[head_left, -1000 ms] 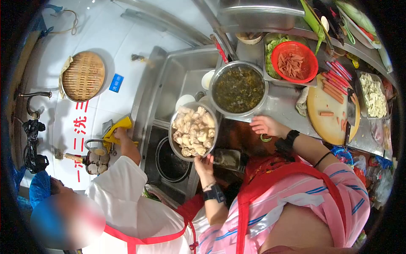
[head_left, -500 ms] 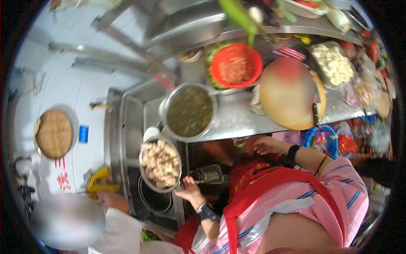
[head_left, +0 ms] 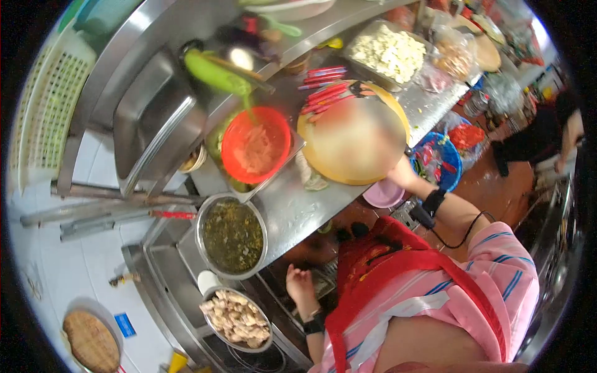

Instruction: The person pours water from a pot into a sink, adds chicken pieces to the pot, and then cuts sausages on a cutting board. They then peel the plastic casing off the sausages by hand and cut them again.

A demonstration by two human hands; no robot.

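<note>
My left hand (head_left: 301, 285) is lifted over the dark gap beside the counter, fingers loosely apart and holding nothing. To its lower left is a metal bowl of pale chopped pieces (head_left: 237, 317). A metal pot of dark greenish liquid (head_left: 232, 235) stands above that bowl. My right hand (head_left: 401, 174) reaches the lower right edge of a round cutting board (head_left: 320, 168). A dark knife handle (head_left: 408, 151) shows near it, but blur hides the fingers and most of the board's top. Red-wrapped sticks (head_left: 326, 93) lie at the board's upper left edge.
A red bowl of pinkish minced food (head_left: 256, 146) and a tray of white chopped food (head_left: 388, 55) stand along the counter (head_left: 286, 208). Below the counter are a blue waste basket (head_left: 453, 163) and a pink basin (head_left: 383, 194). Another person (head_left: 541, 137) is at far right.
My view has swung right. My right hand has moved from beside my apron up to the board's edge. My left hand has drawn away from the bowl of pale pieces.
</note>
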